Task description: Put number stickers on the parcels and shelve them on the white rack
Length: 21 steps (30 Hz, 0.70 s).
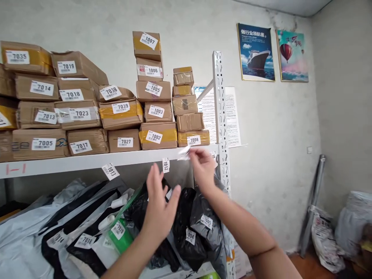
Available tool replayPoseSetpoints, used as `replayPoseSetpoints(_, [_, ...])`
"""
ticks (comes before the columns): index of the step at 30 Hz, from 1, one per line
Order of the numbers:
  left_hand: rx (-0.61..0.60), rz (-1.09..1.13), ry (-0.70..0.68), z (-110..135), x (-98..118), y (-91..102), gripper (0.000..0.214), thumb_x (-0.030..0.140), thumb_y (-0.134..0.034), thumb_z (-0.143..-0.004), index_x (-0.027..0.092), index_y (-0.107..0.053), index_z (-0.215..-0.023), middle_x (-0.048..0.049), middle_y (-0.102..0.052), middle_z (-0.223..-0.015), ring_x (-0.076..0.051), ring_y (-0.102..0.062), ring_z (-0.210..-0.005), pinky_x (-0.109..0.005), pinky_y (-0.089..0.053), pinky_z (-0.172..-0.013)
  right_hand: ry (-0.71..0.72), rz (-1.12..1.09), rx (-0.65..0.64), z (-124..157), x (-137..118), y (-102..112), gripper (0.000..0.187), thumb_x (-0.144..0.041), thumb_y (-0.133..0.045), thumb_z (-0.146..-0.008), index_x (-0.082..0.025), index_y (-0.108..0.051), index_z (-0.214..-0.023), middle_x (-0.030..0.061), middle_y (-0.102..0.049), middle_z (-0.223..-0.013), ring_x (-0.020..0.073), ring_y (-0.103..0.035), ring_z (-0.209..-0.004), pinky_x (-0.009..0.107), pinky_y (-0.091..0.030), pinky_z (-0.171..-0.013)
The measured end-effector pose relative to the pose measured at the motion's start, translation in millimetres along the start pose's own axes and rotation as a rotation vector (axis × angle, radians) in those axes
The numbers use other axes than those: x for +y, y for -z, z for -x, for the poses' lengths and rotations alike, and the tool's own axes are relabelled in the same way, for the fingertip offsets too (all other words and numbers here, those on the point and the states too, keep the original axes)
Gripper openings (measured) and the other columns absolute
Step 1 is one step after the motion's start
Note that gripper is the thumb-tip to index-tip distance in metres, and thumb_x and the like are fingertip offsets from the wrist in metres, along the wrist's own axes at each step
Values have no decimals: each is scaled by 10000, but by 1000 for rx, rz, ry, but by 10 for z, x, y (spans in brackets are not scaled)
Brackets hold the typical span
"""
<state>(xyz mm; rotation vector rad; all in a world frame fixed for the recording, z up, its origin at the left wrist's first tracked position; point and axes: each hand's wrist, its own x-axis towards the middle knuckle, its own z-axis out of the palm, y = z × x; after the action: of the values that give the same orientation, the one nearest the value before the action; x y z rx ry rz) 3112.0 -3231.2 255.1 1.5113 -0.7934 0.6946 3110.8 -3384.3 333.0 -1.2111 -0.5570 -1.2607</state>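
Observation:
My right hand (202,167) pinches a small white label (183,153), blurred, in front of the white shelf beam. To its left, my left hand (161,199) is raised with its fingers spread and holds nothing. A label marked 1012 (165,165) hangs at the beam's lower edge, just above the left fingertips. Farther left hangs a label marked 1013 (110,171). Above the right hand sits a carton labelled 1008 (200,138). Black plastic parcels (186,209) lie behind and below both hands; one bears a label reading 1004 (190,236).
Stacked labelled cartons (80,114) fill the upper shelf (72,161). Grey and white bagged parcels (35,232) crowd the lower level. A perforated metal upright (220,100) stands right of my right hand. Rolled grey material (312,205) and plastic sacks (325,236) rest by the wall.

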Motion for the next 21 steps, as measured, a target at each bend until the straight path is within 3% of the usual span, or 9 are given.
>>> replayPoseSetpoints(2, [53,-150,-129,-318,67,10,854,413,-604,-932,380,-86,-1609,-106,-212,-1643,-326,-350,-1480,-548,-443,-1146,311,304,24,-546,-46,178,121,-321,-620,-886,-215,-641,-938,45,-678,-899,162,-623,-799,311,-516,-718])
replayPoseSetpoints(3, [50,-275,-248,-502,106,-2,818,382,-586,-941,314,-123,-1612,-145,-278,-1610,-332,-347,-1476,-564,-404,-1172,398,453,-47,-818,-48,241,89,-287,-609,-880,-215,-625,-931,37,-670,-887,156,-603,-770,307,-501,-695])
replayPoseSetpoints(6, [-36,-689,-650,-1098,256,-142,720,216,-495,-956,160,-179,-1601,-185,-319,-1604,-320,-267,-1509,-569,-274,-1244,533,742,-243,-1470,32,302,109,-171,-612,-811,-203,-582,-911,18,-648,-857,151,-562,-731,304,-469,-691])
replayPoseSetpoints(8, [-115,-897,-852,-1478,348,-296,713,118,-428,-939,150,-174,-1604,-146,-298,-1639,-292,-221,-1534,-581,-203,-1264,571,863,-303,-1696,114,274,183,-120,-598,-775,-199,-566,-937,24,-643,-885,160,-551,-744,307,-460,-697])
replayPoseSetpoints(10, [-229,-1065,-955,-1794,398,-437,705,81,-385,-924,148,-202,-1602,-113,-284,-1655,-286,-182,-1551,-627,-138,-1261,591,966,-330,-1763,172,246,282,-64,-547,-760,-201,-557,-1007,37,-639,-927,170,-547,-754,307,-456,-683])
replayPoseSetpoints(13, [-320,-1213,-975,-2089,376,-525,643,131,-367,-950,93,-258,-1583,-134,-324,-1634,-307,-221,-1537,-668,-94,-1245,606,1077,-310,-1702,185,271,408,-28,-527,-774,-203,-540,-1142,72,-619,-1015,191,-563,-773,326,-470,-663])
replayPoseSetpoints(18, [-270,-1259,-1030,-2174,236,-373,599,328,-409,-1010,95,-340,-1558,-156,-317,-1632,-320,-296,-1506,-629,31,-1256,666,1041,-139,-1673,212,495,460,-182,-683,-831,-224,-510,-1255,143,-500,-1288,292,-580,-1058,448,-547,-819])
replayPoseSetpoints(21, [-275,-1257,-1054,-2138,186,-285,593,382,-415,-1023,134,-358,-1558,-139,-293,-1644,-314,-269,-1522,-601,83,-1255,570,836,-260,-1775,313,619,472,-188,-641,-863,-243,-474,-1301,110,-523,-1258,242,-602,-1034,407,-575,-806])
